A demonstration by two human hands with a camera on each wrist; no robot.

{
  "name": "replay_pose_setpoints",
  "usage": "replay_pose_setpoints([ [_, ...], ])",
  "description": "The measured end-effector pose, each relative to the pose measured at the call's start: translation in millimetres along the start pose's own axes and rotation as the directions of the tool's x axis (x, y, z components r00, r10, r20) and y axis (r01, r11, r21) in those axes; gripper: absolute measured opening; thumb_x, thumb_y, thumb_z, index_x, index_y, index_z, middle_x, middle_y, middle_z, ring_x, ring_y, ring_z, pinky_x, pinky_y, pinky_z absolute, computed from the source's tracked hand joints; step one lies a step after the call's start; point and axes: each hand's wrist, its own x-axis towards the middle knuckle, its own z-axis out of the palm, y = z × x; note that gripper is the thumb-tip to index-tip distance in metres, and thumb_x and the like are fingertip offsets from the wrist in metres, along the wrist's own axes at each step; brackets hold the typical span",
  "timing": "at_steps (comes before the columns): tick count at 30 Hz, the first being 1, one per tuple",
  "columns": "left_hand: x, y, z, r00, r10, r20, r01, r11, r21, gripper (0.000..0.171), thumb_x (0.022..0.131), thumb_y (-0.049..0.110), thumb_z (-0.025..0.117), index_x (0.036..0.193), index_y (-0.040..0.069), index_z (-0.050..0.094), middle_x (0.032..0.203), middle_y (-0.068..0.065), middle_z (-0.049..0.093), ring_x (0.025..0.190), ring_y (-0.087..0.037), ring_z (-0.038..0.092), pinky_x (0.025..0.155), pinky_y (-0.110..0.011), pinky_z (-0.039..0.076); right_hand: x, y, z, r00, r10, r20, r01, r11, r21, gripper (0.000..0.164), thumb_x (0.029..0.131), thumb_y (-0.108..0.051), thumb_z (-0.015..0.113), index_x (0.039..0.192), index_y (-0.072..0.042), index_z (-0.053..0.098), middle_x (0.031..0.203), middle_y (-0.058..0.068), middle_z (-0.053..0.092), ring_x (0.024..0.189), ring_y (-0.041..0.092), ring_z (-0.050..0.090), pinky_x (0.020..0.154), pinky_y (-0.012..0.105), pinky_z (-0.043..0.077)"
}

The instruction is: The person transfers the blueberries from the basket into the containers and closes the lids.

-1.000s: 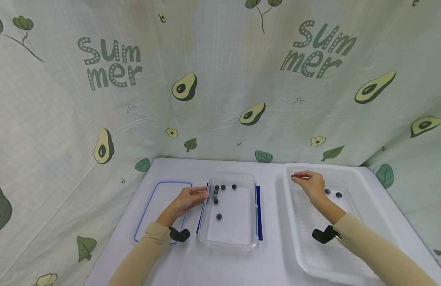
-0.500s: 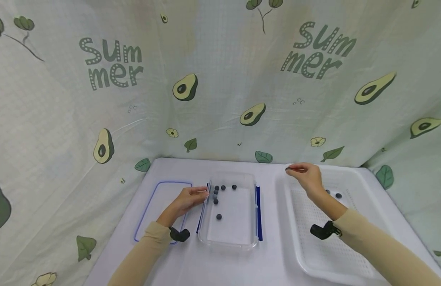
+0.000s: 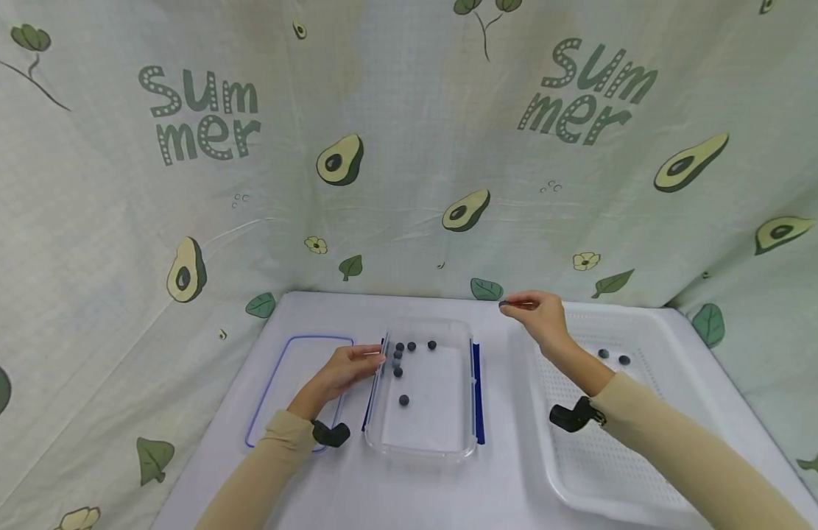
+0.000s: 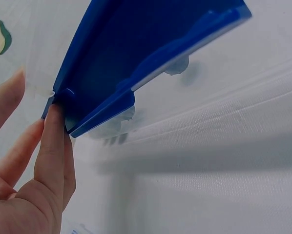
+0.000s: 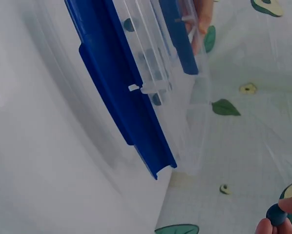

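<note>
My right hand point(image 3: 543, 322) pinches a dark blueberry point(image 5: 276, 214) between thumb and fingertips, raised above the table's back part, between the clear box and the white basket. The clear plastic box point(image 3: 442, 434) stands lidless in the middle, with several blueberries point(image 3: 404, 400) inside, mostly along its left side. At the box's left wall, the nearly straight fingers of my left hand point(image 3: 342, 375) touch the blue side latch point(image 4: 121, 53), which hangs down in the left wrist view. Another blue latch point(image 5: 114, 83) hangs on the box's right side.
A white perforated basket point(image 3: 548, 456) sits at the right, with two blueberries point(image 3: 613, 357) visible in it. The blue-rimmed lid point(image 3: 268, 390) lies flat at the left, partly behind my left hand. A printed curtain point(image 3: 409, 147) rises behind the table.
My right hand has moved left and slightly up, from above the basket past its left edge, carrying the blueberry. The left hand stays at the box's left wall.
</note>
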Motion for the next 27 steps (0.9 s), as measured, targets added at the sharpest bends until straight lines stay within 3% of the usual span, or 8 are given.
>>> replay_pose_setpoints([
  [11,-1.4,-1.2,-0.8,1.0,-0.001,0.002,0.001,0.999,0.032,0.056,0.09,0.024,0.077,0.137,0.0,0.058,0.126,-0.015,0.066,0.115,-0.024,0.064,0.097,-0.033,0.053,-1.1,-11.8,36.4,0.997,-0.006,0.073,0.003,0.999,0.034,0.026,0.087,-0.006,0.077,0.108,0.006,0.071,0.109,0.018,0.067,0.093,0.019,0.067,0.078,0.017,0.055],
  [18,-1.3,-0.9,-1.1,1.0,0.004,0.012,-0.004,1.0,0.018,0.056,0.091,0.023,0.076,0.138,0.0,0.056,0.126,-0.016,0.066,0.115,-0.024,0.064,0.097,-0.033,0.053,-2.5,-18.8,57.0,0.991,-0.006,0.131,-0.003,0.997,0.072,0.025,0.085,-0.002,0.078,0.107,0.007,0.071,0.117,0.019,0.063,0.091,0.018,0.067,0.079,0.02,0.055],
  [27,-1.2,-0.5,-0.9,1.0,0.013,0.022,-0.013,1.0,0.002,0.054,0.092,0.02,0.075,0.137,-0.001,0.057,0.127,-0.016,0.065,0.113,-0.022,0.065,0.096,-0.031,0.053,-5.1,-16.3,73.8,0.975,-0.02,0.222,0.008,0.999,0.053,0.021,0.084,-0.003,0.079,0.104,0.005,0.073,0.105,0.016,0.071,0.09,0.019,0.068,0.079,0.025,0.055],
])
